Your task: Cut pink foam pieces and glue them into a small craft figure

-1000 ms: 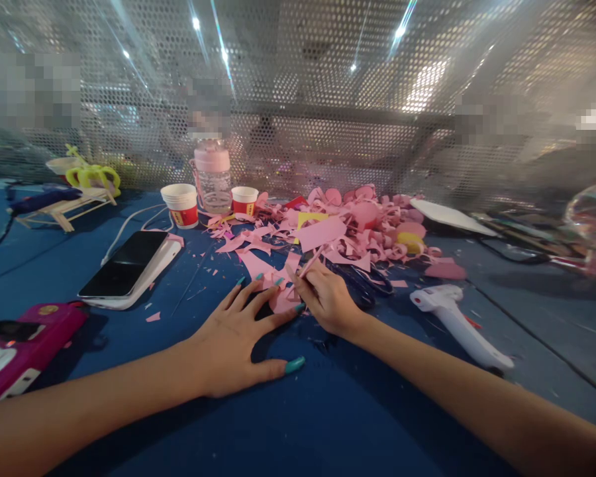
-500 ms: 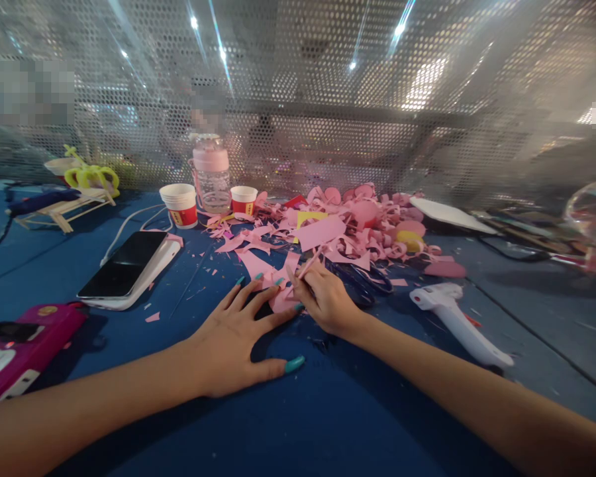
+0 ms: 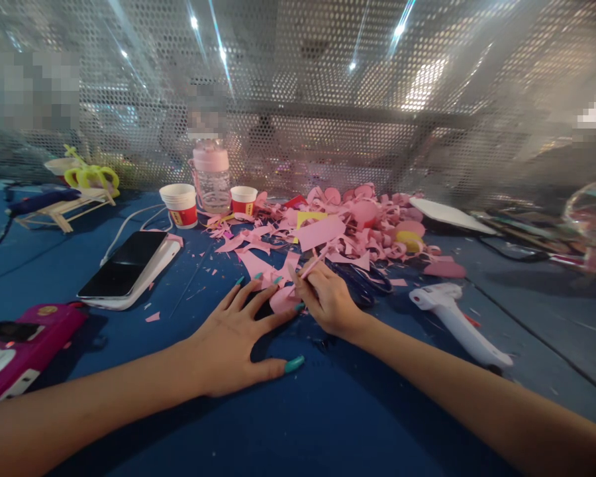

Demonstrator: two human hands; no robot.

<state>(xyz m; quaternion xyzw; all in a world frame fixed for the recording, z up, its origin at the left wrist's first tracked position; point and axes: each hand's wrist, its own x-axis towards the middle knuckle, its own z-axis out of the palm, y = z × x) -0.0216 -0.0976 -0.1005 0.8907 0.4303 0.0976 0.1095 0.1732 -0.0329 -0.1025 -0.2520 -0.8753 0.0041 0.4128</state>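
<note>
On the blue bench, my left hand lies open, pinning a thin, floppy pink sheet just before the scrap pile, best held flat near the line, while my right fingers pinch a pencil.

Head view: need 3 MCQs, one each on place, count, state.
1. Where is the glue gun?
A. right of the right hand
B. behind the phone
C. on the scrap pile

2. How many red-and-white cups stand by the bottle?
A. one
B. two
C. four

3. How is the left hand?
A. fisted in the air
B. flat, fingers spread on pink paper
C. holding the phone

Key:
1 A: the gun lies on the blue table right of the right hand.
2 B: one cup left of the bottle, another cup right of it.
3 B: its fingers press the pink paper; the right hand grips a thin pink stick.
</note>
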